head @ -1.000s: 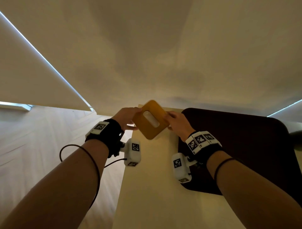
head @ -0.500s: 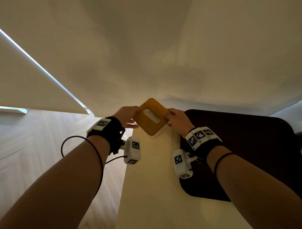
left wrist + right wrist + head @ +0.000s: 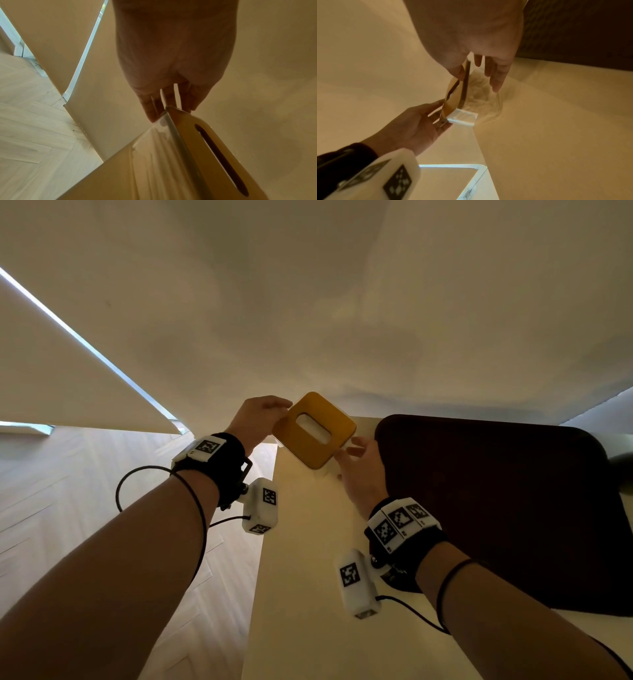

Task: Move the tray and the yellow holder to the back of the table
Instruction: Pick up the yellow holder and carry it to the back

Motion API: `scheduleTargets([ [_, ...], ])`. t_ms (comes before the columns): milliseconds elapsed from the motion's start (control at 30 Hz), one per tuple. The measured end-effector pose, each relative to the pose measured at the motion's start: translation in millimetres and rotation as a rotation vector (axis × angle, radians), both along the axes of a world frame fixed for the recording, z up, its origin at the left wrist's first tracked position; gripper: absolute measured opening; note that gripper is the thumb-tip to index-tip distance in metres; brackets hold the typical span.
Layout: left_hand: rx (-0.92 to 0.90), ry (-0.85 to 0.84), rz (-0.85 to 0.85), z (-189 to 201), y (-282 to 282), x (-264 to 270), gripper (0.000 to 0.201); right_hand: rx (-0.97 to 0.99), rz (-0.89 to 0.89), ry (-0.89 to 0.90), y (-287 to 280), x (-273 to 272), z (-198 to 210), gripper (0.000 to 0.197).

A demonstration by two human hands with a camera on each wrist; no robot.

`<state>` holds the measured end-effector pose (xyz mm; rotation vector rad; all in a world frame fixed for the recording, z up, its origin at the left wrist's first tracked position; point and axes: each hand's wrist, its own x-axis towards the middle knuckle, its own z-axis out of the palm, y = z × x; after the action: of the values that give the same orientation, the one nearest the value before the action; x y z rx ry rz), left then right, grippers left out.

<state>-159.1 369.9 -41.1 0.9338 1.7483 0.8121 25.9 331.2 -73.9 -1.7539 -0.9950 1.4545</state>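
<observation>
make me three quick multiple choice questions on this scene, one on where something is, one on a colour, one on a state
1. Where is the yellow holder?
A. at the table's far left corner
B. on the floor
C. on the tray

2. What colour is the tray?
A. white
B. dark brown
C. green

3. How are the hands placed?
A. both resting on the tray
B. both hanging idle
C. one at each side of the holder

Answers: 1 A, it sits where the table ends by the wall. 2 B, dark in the head view. 3 C, left hand and right hand flank it.
</observation>
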Motion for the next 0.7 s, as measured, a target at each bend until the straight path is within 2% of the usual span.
scheduleTargets([
  [133, 0.019, -0.001, 0.006, -5.1, -5.5, -0.5, 0.031, -0.006, 0.005, 0.034, 2.8, -3.0, -3.4, 0.045],
  [333, 0.029, -0.081, 0.025, -8.5, -19.1, -6.9, 0.034, 0.063, 0.113, -0.048, 13.4, 0.0, 0.1, 0.041],
  [700, 0.020, -0.193, 0.062, -15.0, -25.8, -9.8, 0.049, 0.118, 0.165, -0.066, 36.9, -3.0, 10.6, 0.039],
])
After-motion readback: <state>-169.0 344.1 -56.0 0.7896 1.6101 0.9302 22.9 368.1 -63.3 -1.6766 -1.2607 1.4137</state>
